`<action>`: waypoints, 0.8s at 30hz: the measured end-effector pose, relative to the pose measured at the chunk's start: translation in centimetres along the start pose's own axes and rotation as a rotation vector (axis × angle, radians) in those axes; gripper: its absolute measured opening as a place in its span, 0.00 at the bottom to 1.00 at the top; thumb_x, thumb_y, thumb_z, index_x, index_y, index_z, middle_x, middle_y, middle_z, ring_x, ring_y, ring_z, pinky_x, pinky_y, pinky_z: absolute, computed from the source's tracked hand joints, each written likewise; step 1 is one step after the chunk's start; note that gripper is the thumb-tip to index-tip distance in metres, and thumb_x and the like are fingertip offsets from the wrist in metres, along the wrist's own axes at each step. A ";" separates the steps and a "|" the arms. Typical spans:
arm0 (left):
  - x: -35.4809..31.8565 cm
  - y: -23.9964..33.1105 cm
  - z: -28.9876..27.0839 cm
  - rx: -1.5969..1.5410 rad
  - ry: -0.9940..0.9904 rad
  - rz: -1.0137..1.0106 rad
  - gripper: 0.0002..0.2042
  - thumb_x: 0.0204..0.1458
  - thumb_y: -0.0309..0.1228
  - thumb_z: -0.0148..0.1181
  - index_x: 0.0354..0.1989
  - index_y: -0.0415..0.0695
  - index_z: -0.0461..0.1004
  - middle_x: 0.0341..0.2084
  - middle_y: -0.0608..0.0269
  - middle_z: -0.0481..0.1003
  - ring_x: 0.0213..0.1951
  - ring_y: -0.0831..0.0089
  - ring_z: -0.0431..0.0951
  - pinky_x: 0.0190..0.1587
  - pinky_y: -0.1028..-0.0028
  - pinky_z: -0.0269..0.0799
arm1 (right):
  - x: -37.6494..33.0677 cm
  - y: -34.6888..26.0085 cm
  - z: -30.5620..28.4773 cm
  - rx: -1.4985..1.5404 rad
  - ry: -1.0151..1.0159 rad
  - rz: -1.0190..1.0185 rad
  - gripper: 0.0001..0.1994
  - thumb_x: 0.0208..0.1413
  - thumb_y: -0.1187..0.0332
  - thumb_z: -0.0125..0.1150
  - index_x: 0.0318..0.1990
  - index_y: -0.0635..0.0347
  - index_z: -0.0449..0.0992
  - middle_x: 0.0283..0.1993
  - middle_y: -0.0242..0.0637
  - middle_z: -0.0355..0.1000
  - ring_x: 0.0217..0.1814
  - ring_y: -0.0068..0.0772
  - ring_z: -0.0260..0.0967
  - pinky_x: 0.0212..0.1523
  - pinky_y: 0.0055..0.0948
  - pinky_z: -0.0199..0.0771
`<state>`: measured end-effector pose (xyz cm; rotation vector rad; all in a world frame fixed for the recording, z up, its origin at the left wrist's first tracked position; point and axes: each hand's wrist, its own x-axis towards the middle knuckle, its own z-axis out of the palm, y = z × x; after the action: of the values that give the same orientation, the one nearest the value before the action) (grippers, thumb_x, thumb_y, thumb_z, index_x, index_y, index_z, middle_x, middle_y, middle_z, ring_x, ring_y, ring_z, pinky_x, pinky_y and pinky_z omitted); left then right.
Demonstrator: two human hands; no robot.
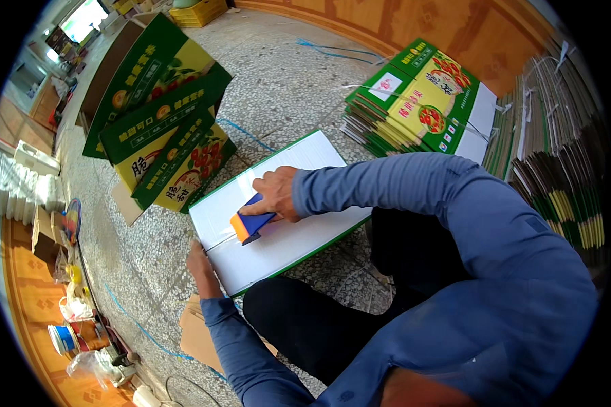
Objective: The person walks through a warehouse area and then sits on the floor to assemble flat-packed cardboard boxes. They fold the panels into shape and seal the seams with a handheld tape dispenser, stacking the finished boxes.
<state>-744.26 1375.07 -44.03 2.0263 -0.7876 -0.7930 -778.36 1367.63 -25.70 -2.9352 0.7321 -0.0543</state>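
Speckled grey terrazzo floor, wooden wall panels beyond. Far left, white foam trays and a tape roll by the wall. Left of centre, assembled green fruit boxes piled on the floor. Centre, a flattened white carton on the floor; left hand pressed on its near-left edge, fingers flat; right hand on top, fingers clamped on a blue-and-orange tape dispenser. Right, a stack of flat printed cartons, then bundled cardboard
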 end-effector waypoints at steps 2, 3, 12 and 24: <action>-1.9 3.7 0.7 0.533 -0.015 0.268 0.34 0.58 0.54 0.40 0.42 0.27 0.74 0.35 0.34 0.76 0.39 0.46 0.76 0.44 0.59 0.69 | -0.7 0.8 -0.4 -0.042 -0.028 -0.020 0.27 0.50 0.55 0.60 0.60 0.33 0.64 0.42 0.49 0.67 0.40 0.48 0.71 0.37 0.42 0.72; -2.6 4.8 1.1 0.311 -0.129 0.172 0.35 0.59 0.55 0.38 0.47 0.26 0.71 0.42 0.30 0.73 0.45 0.41 0.73 0.50 0.59 0.66 | -1.4 1.7 -0.6 -0.057 -0.033 -0.035 0.26 0.50 0.54 0.60 0.60 0.33 0.64 0.42 0.49 0.67 0.40 0.48 0.71 0.37 0.43 0.72; -3.0 6.0 2.0 0.419 -0.030 0.165 0.35 0.60 0.54 0.35 0.42 0.26 0.74 0.41 0.31 0.73 0.45 0.41 0.73 0.49 0.59 0.65 | -21.7 16.2 -4.8 -0.304 -0.084 0.013 0.33 0.39 0.59 0.70 0.59 0.34 0.67 0.34 0.45 0.65 0.35 0.45 0.69 0.32 0.42 0.69; -4.4 7.6 2.2 0.314 -0.069 0.183 0.34 0.61 0.53 0.39 0.46 0.25 0.71 0.43 0.34 0.74 0.44 0.49 0.74 0.49 0.63 0.67 | -25.9 18.8 -2.3 -0.403 -0.271 0.105 0.30 0.45 0.67 0.58 0.59 0.29 0.66 0.36 0.43 0.66 0.37 0.44 0.69 0.33 0.44 0.68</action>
<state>-750.48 1373.76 -37.60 2.1679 -1.1803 -0.6689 -810.09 1363.07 -25.87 -3.1662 0.9431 0.5521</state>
